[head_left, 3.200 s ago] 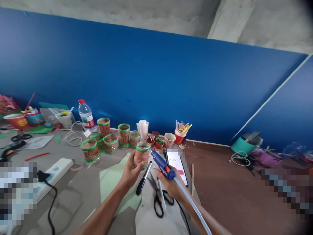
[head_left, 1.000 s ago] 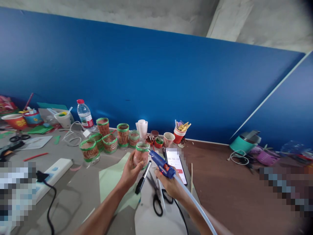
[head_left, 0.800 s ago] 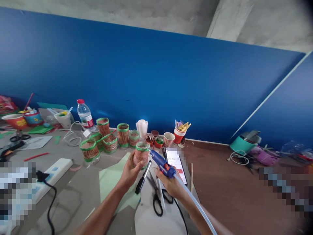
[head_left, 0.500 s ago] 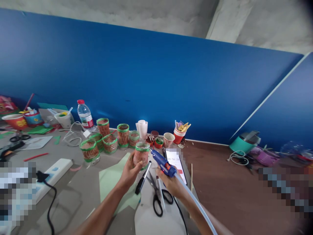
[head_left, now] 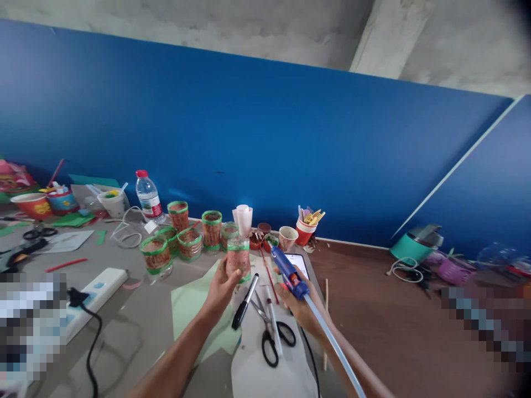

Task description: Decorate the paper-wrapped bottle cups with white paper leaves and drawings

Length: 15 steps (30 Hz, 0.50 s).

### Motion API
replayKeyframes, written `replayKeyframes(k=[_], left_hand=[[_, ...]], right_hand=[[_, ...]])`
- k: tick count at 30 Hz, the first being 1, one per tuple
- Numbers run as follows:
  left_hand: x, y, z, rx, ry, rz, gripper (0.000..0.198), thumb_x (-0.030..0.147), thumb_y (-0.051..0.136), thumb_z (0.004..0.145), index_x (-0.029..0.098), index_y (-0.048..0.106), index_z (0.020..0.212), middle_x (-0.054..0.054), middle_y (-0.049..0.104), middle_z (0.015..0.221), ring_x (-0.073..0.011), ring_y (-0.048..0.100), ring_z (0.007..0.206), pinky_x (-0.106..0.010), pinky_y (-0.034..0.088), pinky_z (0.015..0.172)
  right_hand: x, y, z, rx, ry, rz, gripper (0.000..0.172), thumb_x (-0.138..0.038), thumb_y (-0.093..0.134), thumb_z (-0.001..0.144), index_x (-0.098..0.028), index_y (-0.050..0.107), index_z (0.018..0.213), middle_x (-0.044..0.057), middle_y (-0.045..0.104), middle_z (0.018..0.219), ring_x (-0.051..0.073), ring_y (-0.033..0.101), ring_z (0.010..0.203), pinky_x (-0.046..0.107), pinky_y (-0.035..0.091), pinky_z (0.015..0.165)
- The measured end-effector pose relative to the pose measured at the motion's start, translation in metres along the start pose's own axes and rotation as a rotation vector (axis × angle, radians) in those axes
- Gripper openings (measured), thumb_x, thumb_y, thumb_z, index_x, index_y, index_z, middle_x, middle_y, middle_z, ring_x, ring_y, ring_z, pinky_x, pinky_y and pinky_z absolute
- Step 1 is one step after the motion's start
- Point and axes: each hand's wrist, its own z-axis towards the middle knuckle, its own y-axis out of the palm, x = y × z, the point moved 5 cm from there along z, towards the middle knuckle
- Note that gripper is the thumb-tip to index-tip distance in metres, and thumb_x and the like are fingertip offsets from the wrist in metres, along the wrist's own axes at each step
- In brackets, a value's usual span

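Note:
My left hand (head_left: 224,284) is wrapped around a small clear cup (head_left: 239,261) with a reddish-brown painted wall and a green rim. In my right hand (head_left: 305,304) is a blue hot glue gun (head_left: 289,273), a long translucent glue stick (head_left: 332,337) trailing from its back end. Its nozzle points up and left, apart from the cup. Below and between the hands lie a black marker (head_left: 244,303), black-handled scissors (head_left: 269,345) and a white pen (head_left: 274,326). A thin red paintbrush (head_left: 269,271) rests just left of the glue gun.
Several green-rimmed brown cups (head_left: 189,244) stand behind my left hand, near a water bottle (head_left: 148,196). Farther right are a paper cup (head_left: 287,237) and a red cup of sticks (head_left: 306,229). A phone (head_left: 298,264) lies behind the glue gun; a power strip (head_left: 97,301) is at left.
The glue gun has moved right and away from the cup's rim, now covering more of the phone. The red paintbrush shows more fully. My left hand still holds the cup.

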Motion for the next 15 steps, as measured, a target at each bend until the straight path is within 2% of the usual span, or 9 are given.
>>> replayKeyframes(k=[3, 5, 7, 9, 11, 13, 15], left_hand=[[0.000, 0.000, 0.000, -0.015, 0.016, -0.021, 0.063, 0.052, 0.068, 0.073, 0.014, 0.055, 0.122, -0.016, 0.062, 0.124, -0.0327, 0.054, 0.121, -0.046, 0.040, 0.103], [0.001, 0.001, -0.002, -0.004, 0.008, -0.032, 0.062, 0.051, 0.067, 0.074, 0.015, 0.055, 0.123, -0.015, 0.062, 0.126, -0.0324, 0.054, 0.121, -0.046, 0.039, 0.103], [0.002, 0.000, -0.004, 0.021, -0.015, -0.054, 0.058, 0.048, 0.066, 0.077, 0.017, 0.055, 0.125, -0.013, 0.060, 0.129, -0.0312, 0.052, 0.124, -0.045, 0.038, 0.105], [0.002, 0.000, -0.006, 0.042, -0.029, -0.102, 0.055, 0.046, 0.065, 0.078, 0.019, 0.055, 0.126, -0.012, 0.060, 0.130, -0.0300, 0.052, 0.125, -0.043, 0.039, 0.105], [0.002, 0.000, -0.006, 0.035, -0.023, -0.157, 0.054, 0.045, 0.064, 0.078, 0.019, 0.056, 0.126, -0.011, 0.061, 0.129, -0.0297, 0.052, 0.125, -0.042, 0.040, 0.104], [0.002, 0.001, -0.006, 0.015, -0.015, -0.196, 0.055, 0.044, 0.064, 0.078, 0.020, 0.055, 0.127, -0.011, 0.061, 0.129, -0.0299, 0.052, 0.125, -0.042, 0.041, 0.104], [0.004, 0.002, -0.006, 0.003, -0.005, -0.215, 0.058, 0.044, 0.065, 0.078, 0.020, 0.052, 0.129, -0.012, 0.059, 0.132, -0.0300, 0.051, 0.126, -0.043, 0.040, 0.106]], right_hand=[[-0.010, -0.016, -0.004, 0.045, -0.137, -0.115, 0.032, -0.032, 0.060, 0.080, -0.021, 0.057, 0.110, 0.004, 0.058, 0.091, 0.017, 0.057, 0.078, 0.029, 0.052, 0.069], [-0.014, -0.028, -0.009, 0.042, -0.202, -0.245, 0.030, -0.022, 0.056, 0.078, -0.020, 0.057, 0.109, 0.007, 0.056, 0.106, 0.020, 0.057, 0.094, 0.033, 0.051, 0.085], [-0.012, -0.041, -0.016, 0.022, -0.222, -0.400, 0.035, -0.016, 0.053, 0.075, -0.020, 0.057, 0.110, 0.009, 0.054, 0.112, 0.023, 0.055, 0.105, 0.036, 0.047, 0.094], [-0.003, -0.057, -0.024, 0.055, -0.213, -0.560, 0.038, -0.014, 0.052, 0.074, -0.019, 0.055, 0.111, 0.011, 0.052, 0.114, 0.025, 0.055, 0.108, 0.038, 0.046, 0.097], [0.012, -0.076, -0.034, 0.143, -0.178, -0.738, 0.038, -0.016, 0.050, 0.076, -0.018, 0.054, 0.114, 0.012, 0.051, 0.115, 0.026, 0.057, 0.107, 0.037, 0.050, 0.091], [0.033, -0.093, -0.045, 0.193, -0.103, -0.915, 0.037, -0.022, 0.048, 0.081, -0.018, 0.053, 0.118, 0.013, 0.050, 0.119, 0.026, 0.060, 0.101, 0.038, 0.053, 0.085], [0.051, -0.109, -0.055, 0.226, -0.064, -1.033, 0.036, -0.022, 0.046, 0.083, -0.017, 0.054, 0.118, 0.014, 0.051, 0.119, 0.026, 0.062, 0.096, 0.040, 0.053, 0.085]])
